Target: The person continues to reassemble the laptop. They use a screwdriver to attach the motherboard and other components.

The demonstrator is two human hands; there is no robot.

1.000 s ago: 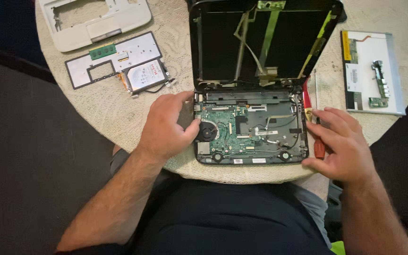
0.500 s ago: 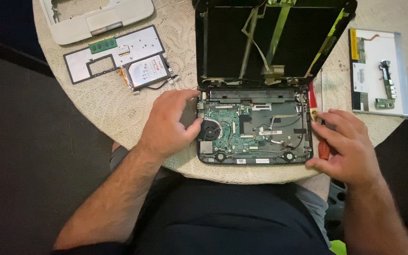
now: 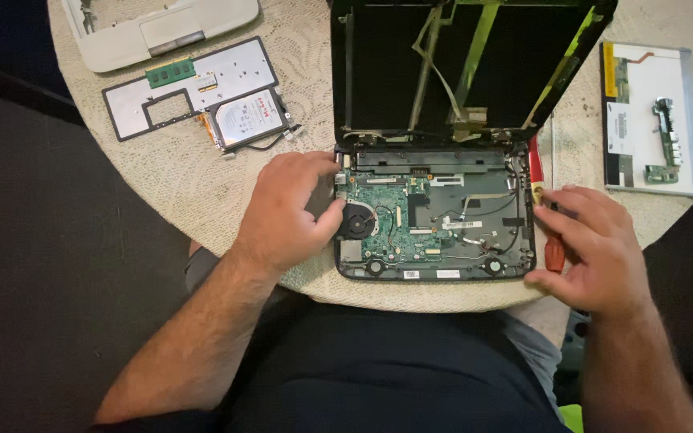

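Green circuit board, exposed, in the opened base of a small black laptop (image 3: pixel 435 228) lying between the two hands on a round table with a pale lace cloth (image 3: pixel 202 184).

Left hand (image 3: pixel 290 212): fingers curled loosely, gripping nothing, resting on the left edge of the base beside the round fan (image 3: pixel 356 224).

Right hand (image 3: pixel 595 248): fingers spread, laid against the right edge of the base, partly over a red-handled screwdriver (image 3: pixel 551 248) lying alongside; it seems to grasp nothing.

Orientation: long axis of the base runs from hand to hand; hinge side points away from the person, with the emptied black lid (image 3: pixel 467 64) tilted back and its loose ribbon cables hanging.

Beyond the left hand: hard drive (image 3: pixel 249 119) on a grey cover plate (image 3: pixel 194 88), green memory stick (image 3: pixel 170 72), white palm-rest shell (image 3: pixel 162 24). Beyond the right hand: detached screen panel (image 3: pixel 653 120).

Risk, as judged: pressure or a slip from either hand could snag the thin wires crossing the board; the screwdriver could roll off the table edge.
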